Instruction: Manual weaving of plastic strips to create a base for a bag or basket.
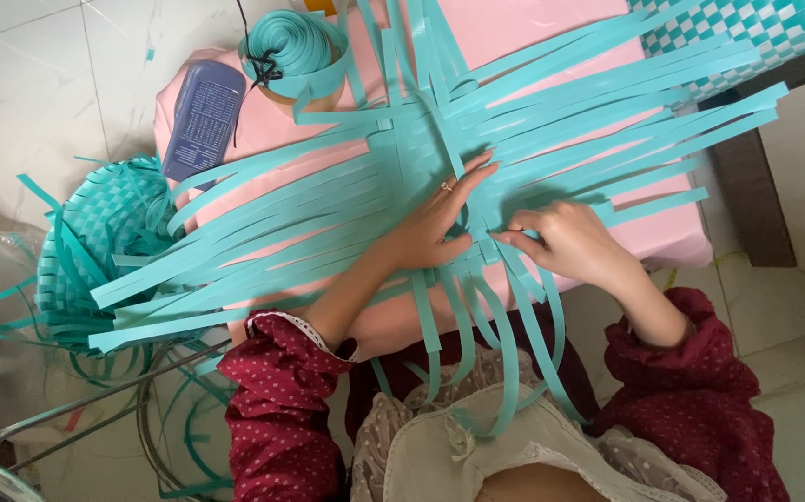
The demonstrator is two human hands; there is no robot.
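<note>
Her left hand (435, 218) lies flat, fingers spread, pressing the woven centre of the teal plastic strip mat (421, 149). The right hand (565, 240), just beside it, pinches one strip running toward her lap.

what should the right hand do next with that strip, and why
Probably pull the pinched strip snug against the woven patch. The right hand grips a strip end at the patch's near edge, while the left hand lies flat, pressing the weave down on the pink table. Loose strips hang off the near edge, unwoven.
</note>
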